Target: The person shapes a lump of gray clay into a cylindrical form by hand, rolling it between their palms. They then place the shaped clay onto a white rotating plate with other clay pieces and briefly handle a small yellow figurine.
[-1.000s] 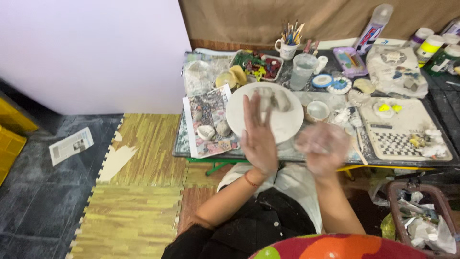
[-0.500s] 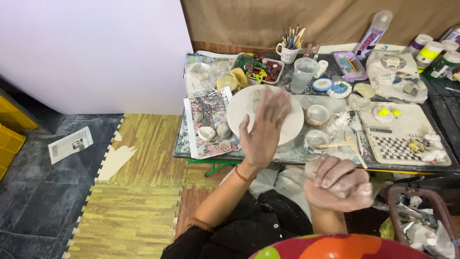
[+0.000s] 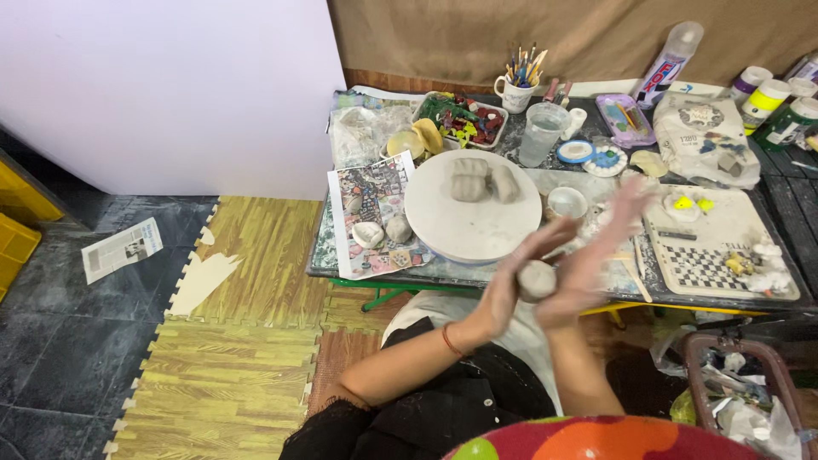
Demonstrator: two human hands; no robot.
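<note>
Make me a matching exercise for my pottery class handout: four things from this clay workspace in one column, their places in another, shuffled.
Things:
1. grey clay ball
2. clay lumps
3. mug of brushes
4. newspaper sheet

Places:
A. on the dark floor, left of the table
B. between the left hand and the right hand
C. at the table's far edge
D. on the round white board

Pairs: 1-B, 2-D, 3-C, 4-A

Grey clay ball (image 3: 537, 279), white round board (image 3: 471, 213), black-and-white checkered tray (image 3: 711, 264), yellow-green foam mats (image 3: 230, 358) (wood-grain look), red bracelet (image 3: 448, 339).
</note>
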